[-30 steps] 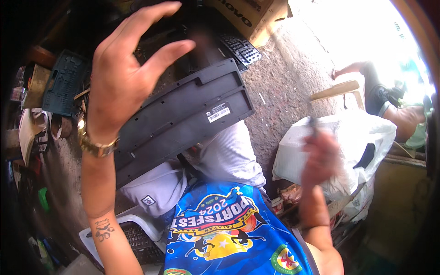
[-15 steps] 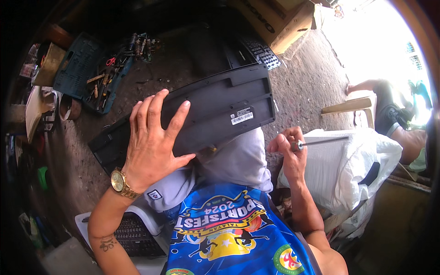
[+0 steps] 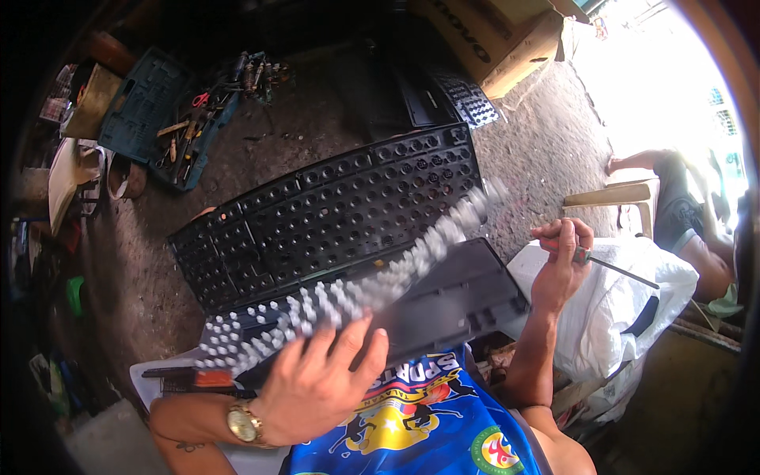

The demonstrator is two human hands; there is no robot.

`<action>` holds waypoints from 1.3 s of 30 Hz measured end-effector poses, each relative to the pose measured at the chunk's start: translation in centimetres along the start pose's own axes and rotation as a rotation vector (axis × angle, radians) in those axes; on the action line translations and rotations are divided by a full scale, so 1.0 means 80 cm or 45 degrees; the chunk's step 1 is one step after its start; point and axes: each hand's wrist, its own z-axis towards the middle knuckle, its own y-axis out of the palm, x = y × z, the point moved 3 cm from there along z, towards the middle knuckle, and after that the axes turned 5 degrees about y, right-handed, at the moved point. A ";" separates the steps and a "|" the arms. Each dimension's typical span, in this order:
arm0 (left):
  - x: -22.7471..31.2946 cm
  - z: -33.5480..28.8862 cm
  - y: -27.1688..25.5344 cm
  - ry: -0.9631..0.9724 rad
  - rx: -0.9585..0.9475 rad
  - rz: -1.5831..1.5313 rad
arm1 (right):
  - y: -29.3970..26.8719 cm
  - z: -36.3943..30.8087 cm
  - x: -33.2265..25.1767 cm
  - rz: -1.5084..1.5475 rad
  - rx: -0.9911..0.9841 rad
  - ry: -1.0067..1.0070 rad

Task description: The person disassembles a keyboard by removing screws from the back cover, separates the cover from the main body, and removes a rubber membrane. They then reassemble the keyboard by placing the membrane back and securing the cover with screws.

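Observation:
A black computer keyboard lies opened across my lap in two parts. Its key frame [image 3: 332, 207], with rows of round holes, is on the far side; the smooth back cover [image 3: 467, 293] is nearer to me. Between them a band of small white rubber domes [image 3: 317, 307] stands up, smeared by motion at its right end. My left hand [image 3: 313, 384], a gold watch on its wrist, is over the near cover with fingers stretched out beside the domes. To the right, my right hand [image 3: 565, 252] is closed round a screwdriver [image 3: 621, 273], its shaft pointing right.
A green tool case [image 3: 138, 119] with tools is open at the far left. Keyboard parts [image 3: 467, 99] and a cardboard box [image 3: 514, 59] are at the far side. A white sack [image 3: 609, 317] stands at right, near another person's leg [image 3: 681, 206].
The keyboard has come apart: its back cover has swung toward me, exposing the key frame and white domes. My left hand came nearer with it; my right hand moved right with the screwdriver.

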 end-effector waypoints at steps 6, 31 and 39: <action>0.001 -0.026 0.109 0.162 -0.226 -0.023 | 0.013 0.009 0.002 -0.155 -0.283 -0.020; -0.029 -0.053 0.232 0.102 0.111 -0.553 | 0.096 0.013 -0.046 0.779 -0.687 0.555; -0.028 -0.059 0.238 0.080 0.132 -0.574 | 0.112 0.179 0.048 0.549 -0.169 0.494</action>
